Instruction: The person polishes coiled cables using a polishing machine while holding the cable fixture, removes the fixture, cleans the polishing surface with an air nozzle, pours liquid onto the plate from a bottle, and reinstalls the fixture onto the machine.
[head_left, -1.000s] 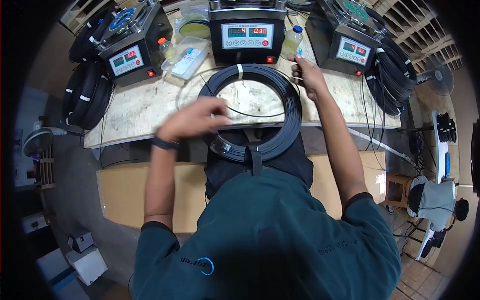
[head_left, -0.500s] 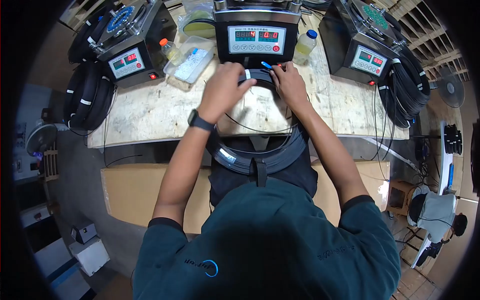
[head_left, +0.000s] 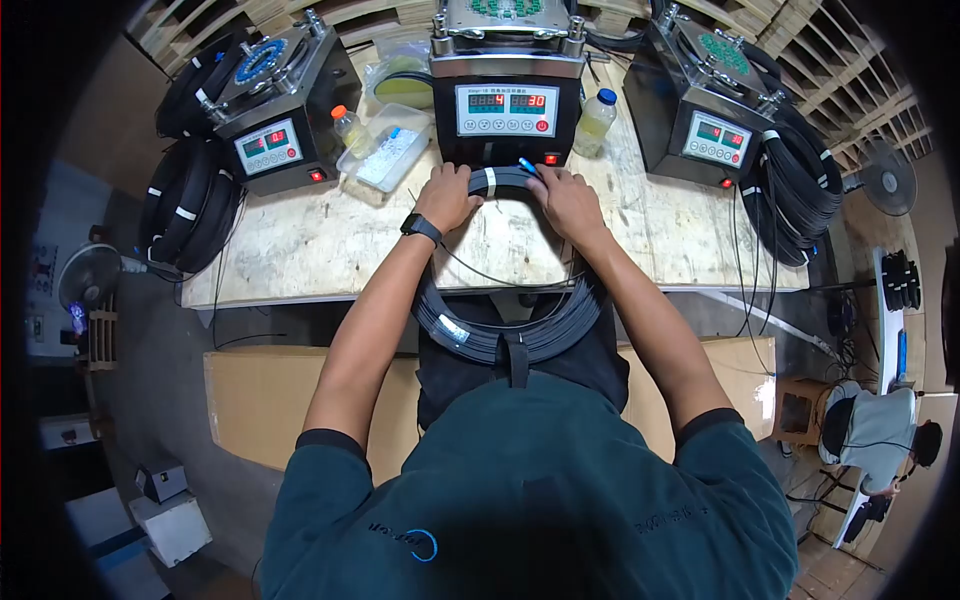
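A large coil of black cable (head_left: 470, 342) leans from the wooden table down to my lap, with white tape around its far side. My left hand (head_left: 447, 198) is closed around the coil's far left part, beside the tape. On the far right part, my right hand (head_left: 568, 205) grips the same coil, its fingers partly hidden. A small blue connector (head_left: 527, 166) sticks up at the coil beside my right fingertips. Just beyond both hands stands the middle machine (head_left: 510, 115), its red digits lit.
Similar machines stand at left (head_left: 268, 150) and right (head_left: 712, 140), with hanging cable coils (head_left: 185, 205) beside them. A plastic tray (head_left: 393, 155) and orange-capped bottle (head_left: 352, 130) lie left of the middle machine; a blue-capped bottle (head_left: 597, 122) stands right. A seated person (head_left: 880, 430) is far right.
My left hand has lowered onto the coil and closed around it. My right hand has settled lower on its side. The middle machine's right display went from zero to 30.
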